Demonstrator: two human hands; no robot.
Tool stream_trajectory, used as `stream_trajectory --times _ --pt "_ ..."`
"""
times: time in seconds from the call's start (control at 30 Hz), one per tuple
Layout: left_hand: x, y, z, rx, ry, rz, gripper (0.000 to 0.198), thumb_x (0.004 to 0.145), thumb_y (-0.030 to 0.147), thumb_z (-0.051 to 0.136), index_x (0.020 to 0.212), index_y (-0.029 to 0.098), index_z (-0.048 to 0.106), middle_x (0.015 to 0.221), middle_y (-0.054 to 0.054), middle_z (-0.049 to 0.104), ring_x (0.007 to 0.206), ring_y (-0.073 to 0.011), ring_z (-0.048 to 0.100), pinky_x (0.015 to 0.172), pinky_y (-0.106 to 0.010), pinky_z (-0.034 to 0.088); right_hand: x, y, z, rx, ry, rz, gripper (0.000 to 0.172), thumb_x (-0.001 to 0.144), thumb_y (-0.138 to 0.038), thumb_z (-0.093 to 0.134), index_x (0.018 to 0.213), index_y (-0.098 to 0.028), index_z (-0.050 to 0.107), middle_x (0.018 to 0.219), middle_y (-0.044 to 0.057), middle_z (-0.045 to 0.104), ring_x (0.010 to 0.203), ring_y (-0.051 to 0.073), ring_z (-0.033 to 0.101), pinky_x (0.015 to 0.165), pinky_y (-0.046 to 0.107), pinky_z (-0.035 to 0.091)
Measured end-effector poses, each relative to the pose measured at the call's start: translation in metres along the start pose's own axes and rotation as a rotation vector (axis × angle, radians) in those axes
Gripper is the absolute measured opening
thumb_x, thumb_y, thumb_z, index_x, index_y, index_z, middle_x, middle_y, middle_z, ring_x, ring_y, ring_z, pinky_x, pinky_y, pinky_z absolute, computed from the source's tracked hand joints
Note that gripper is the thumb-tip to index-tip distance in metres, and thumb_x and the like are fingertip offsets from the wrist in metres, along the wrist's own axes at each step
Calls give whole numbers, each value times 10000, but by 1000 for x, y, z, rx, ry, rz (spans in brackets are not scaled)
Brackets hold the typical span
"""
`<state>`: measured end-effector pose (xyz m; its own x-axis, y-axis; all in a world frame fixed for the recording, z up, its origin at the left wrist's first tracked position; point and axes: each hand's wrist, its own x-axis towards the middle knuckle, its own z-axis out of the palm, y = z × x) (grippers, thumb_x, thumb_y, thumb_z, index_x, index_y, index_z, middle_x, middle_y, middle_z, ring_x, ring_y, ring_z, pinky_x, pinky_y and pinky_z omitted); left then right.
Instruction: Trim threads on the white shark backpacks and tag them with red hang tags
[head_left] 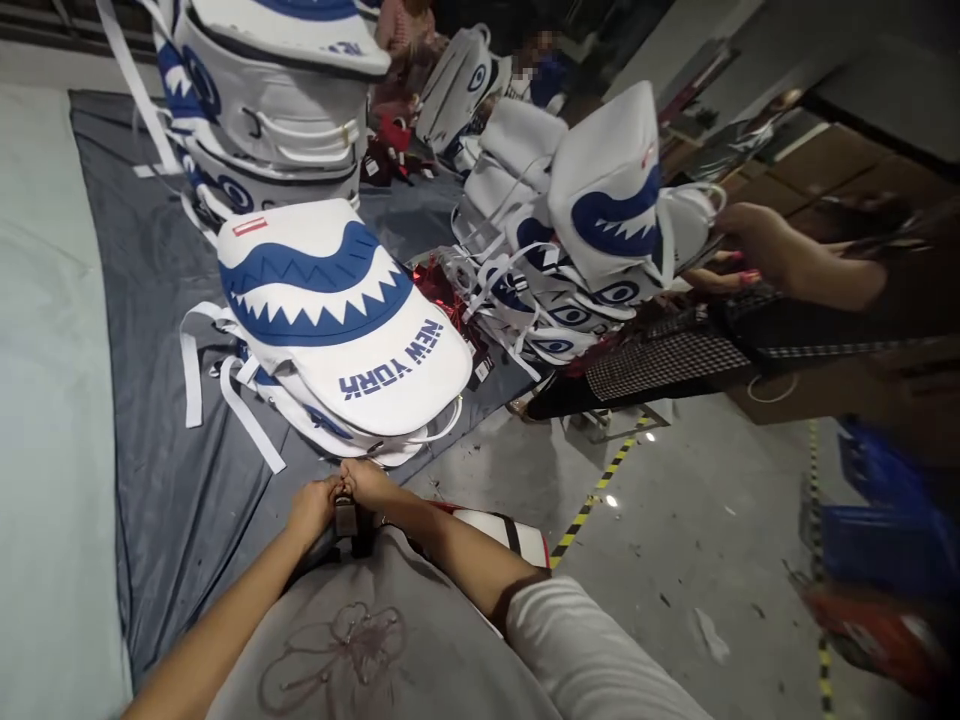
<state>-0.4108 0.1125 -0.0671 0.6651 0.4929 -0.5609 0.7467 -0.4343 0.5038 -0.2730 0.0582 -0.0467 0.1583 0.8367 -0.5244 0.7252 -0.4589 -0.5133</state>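
My left hand (313, 506) and my right hand (365, 482) meet close in front of me, both closed on a small dark and metallic object (346, 518) that I cannot name. They sit just below a white bag (341, 320) with a blue shark-mouth print and the words NEW YORK, which lies on a grey cloth (161, 420). White straps (225, 390) trail from the bag to the left. Part of another white and red bag (510, 535) shows under my right forearm.
More shark-print bags are stacked at the back left (270, 100) and piled in the middle (555, 260). A co-worker's hand (765, 245) at the right holds one up (611, 190). Yellow-black tape (592, 495) marks the concrete floor. Blue and red crates (885, 560) stand at the right.
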Motion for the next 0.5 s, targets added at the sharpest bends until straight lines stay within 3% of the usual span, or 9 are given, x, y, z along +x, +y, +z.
stream_trajectory --times 0.1,0.23,0.4,0.5 --pt "-6 4 2 20 60 -15 369 1001 334 357 1184 199 647 1086 -135 738 1045 -280 687 825 -335 465 -1 5 -1 26 -18 -46 67 852 -234 617 908 -198 619 756 -3 617 698 138 515 610 243 289" --pt "-10 14 -1 0 33 -44 332 979 283 392 1163 289 668 1022 -35 763 942 -198 721 768 -260 482 1 17 -2 41 -51 -142 171 830 -152 606 996 -192 621 785 -2 632 748 145 548 636 241 313" --pt "-16 36 -2 34 70 -188 235 957 382 422 970 288 637 1004 -30 753 953 -250 723 694 -297 484 6 36 -11 62 -170 -274 221 780 -115 631 975 -220 621 768 -37 640 737 126 566 602 216 323" --pt "-19 50 6 -14 69 -261 222 971 387 394 1037 305 589 1003 -21 750 941 -227 728 709 -285 490 7 44 -17 61 -235 -330 215 742 -115 660 921 -228 620 753 -50 636 714 122 572 566 210 309"
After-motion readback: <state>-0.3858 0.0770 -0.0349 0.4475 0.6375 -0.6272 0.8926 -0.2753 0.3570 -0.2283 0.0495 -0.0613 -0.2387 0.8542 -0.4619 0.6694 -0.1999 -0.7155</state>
